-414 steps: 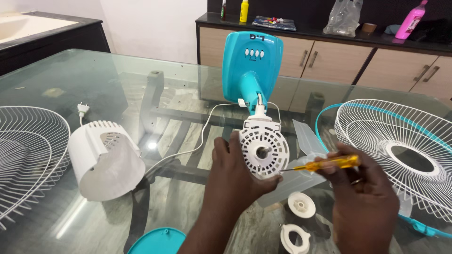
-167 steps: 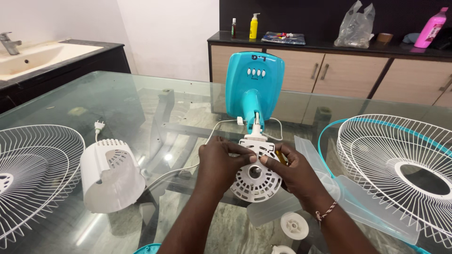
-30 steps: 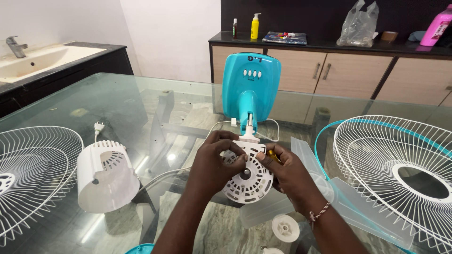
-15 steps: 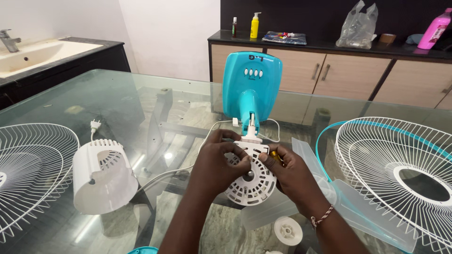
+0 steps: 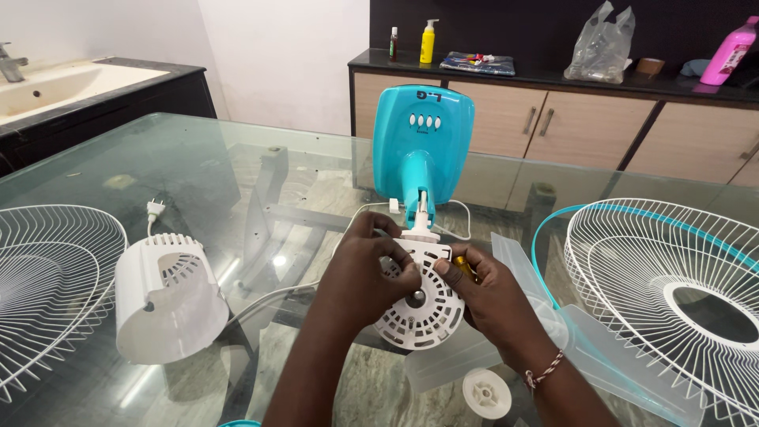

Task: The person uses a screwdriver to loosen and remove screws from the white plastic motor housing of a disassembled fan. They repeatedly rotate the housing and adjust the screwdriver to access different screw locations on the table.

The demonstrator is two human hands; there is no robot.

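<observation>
A round white fan motor housing [image 5: 423,310] lies on the glass table [image 5: 237,174], joined by a white neck to the turquoise fan base [image 5: 419,150] behind it. My left hand [image 5: 371,273] grips the housing's left side, fingers over its top. My right hand [image 5: 494,296] holds its right side, with a yellow-handled screwdriver [image 5: 462,265] tucked in the fingers against the housing. The motor shaft points up at the centre.
A white rear motor cover [image 5: 166,296] and plug [image 5: 154,209] lie left. White wire grilles sit at far left [image 5: 47,277] and right [image 5: 672,292], the right with a turquoise rim. Clear blade [image 5: 585,348] and white round nut [image 5: 486,391] lie nearby. Sideboard [image 5: 569,119] behind holds bottles.
Both hands stay on the motor housing, with only small finger shifts. The view has moved slightly; the screwdriver remains in my right hand.
</observation>
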